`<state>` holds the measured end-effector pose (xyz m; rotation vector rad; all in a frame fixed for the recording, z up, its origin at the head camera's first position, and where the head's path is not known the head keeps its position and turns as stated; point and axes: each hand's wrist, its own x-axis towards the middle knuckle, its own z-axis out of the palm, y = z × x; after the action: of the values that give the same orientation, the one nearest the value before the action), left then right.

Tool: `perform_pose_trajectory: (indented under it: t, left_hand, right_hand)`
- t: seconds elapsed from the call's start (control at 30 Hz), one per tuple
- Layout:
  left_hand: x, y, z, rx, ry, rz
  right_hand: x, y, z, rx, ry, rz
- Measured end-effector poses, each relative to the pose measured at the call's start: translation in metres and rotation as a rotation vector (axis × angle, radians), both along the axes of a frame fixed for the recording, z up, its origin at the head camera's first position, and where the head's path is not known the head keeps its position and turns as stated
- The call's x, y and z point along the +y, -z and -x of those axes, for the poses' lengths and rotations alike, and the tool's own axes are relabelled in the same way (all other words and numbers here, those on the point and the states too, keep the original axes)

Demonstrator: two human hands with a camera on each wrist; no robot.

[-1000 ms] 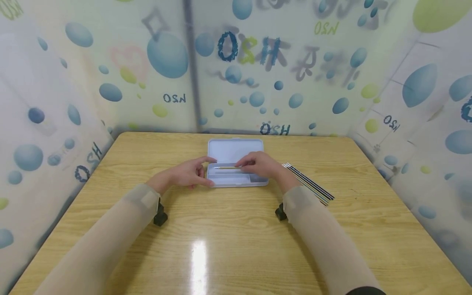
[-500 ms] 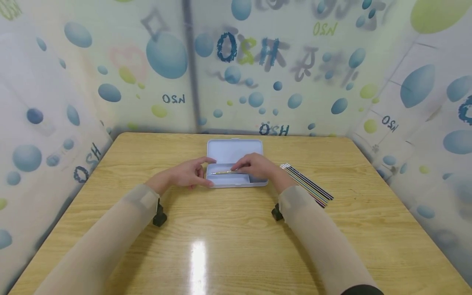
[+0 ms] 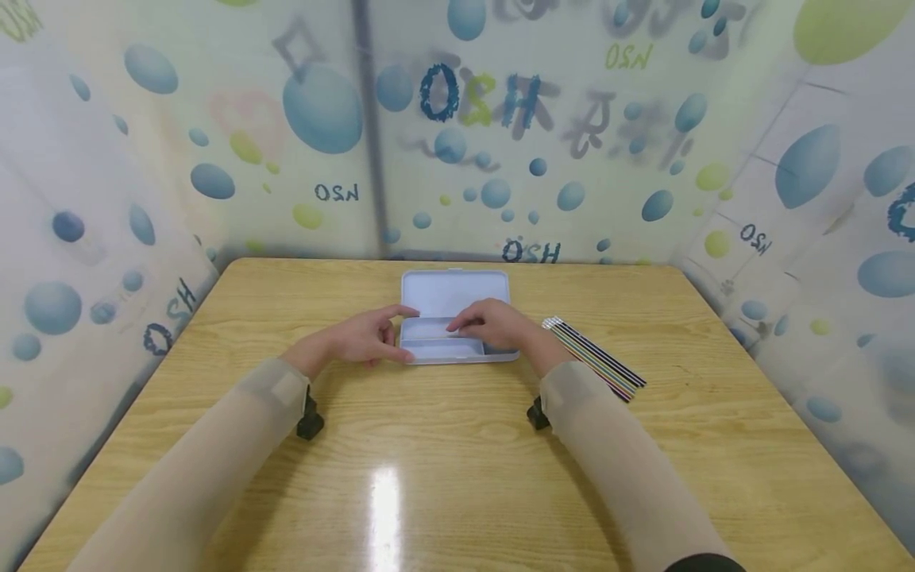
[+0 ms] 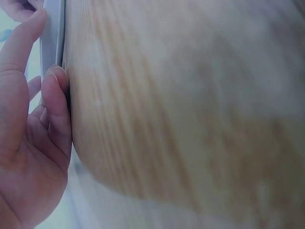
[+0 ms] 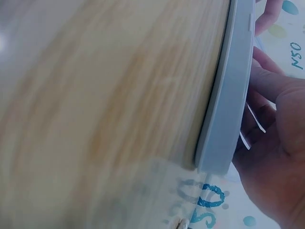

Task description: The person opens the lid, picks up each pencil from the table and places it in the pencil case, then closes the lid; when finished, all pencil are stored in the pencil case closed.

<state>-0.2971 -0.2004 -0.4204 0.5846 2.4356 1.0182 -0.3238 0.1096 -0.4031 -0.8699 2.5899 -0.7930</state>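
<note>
We see a pale blue-white pencil case (image 3: 454, 291) lying open on the counter (image 3: 443, 429), lid laid back behind its divided tray; dark and coloured pencils (image 3: 599, 356) lie aslant to its right.

Arrangement on the table (image 3: 465, 469): the box (image 3: 443, 348) lies near the far edge, its lid (image 3: 455, 291) behind it, toward the wall (image 3: 457, 214). Left hand (image 3: 357, 335) — at the box's left end, thumb by the front corner, forefinger toward the rear. Right hand (image 3: 493, 324) — over the box's right part. Pencils (image 3: 599, 356) lie side by side to the right, slanting toward the front right.
</note>
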Motion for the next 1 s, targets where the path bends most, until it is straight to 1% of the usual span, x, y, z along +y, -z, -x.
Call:
perform_pose_trajectory:
  t: [0.17,0.3,0.43,0.57,0.8,0.93,1.0]
  left_hand:
    - [0.001,-0.002,-0.001,-0.004,0.000,-0.002]
    - [0.000,-0.004,-0.002,0.001,0.008,-0.006]
    - [-0.001,-0.003,-0.001,0.006,0.006,-0.009]
    - [-0.001,-0.002,0.000,0.006,0.008,-0.011]
    - [0.000,-0.002,-0.001,-0.001,0.014,-0.012]
    - [0.000,-0.001,-0.001,-0.002,0.015,-0.014]
    - [0.000,-0.001,0.000,0.001,0.016,-0.015]
  right_hand:
    - [0.010,-0.003,-0.004,-0.004,0.045,0.016]
    - [0.022,-0.010,-0.009,-0.002,0.084,0.032]
    - [0.038,-0.015,-0.014,0.022,0.096,0.054]
    - [0.058,-0.017,-0.018,0.037,0.116,0.067]
    - [0.102,-0.020,-0.031,0.053,0.185,0.066]
    - [0.129,-0.015,-0.033,0.065,0.233,0.054]
    - [0.142,-0.013,-0.034,0.054,0.252,0.058]
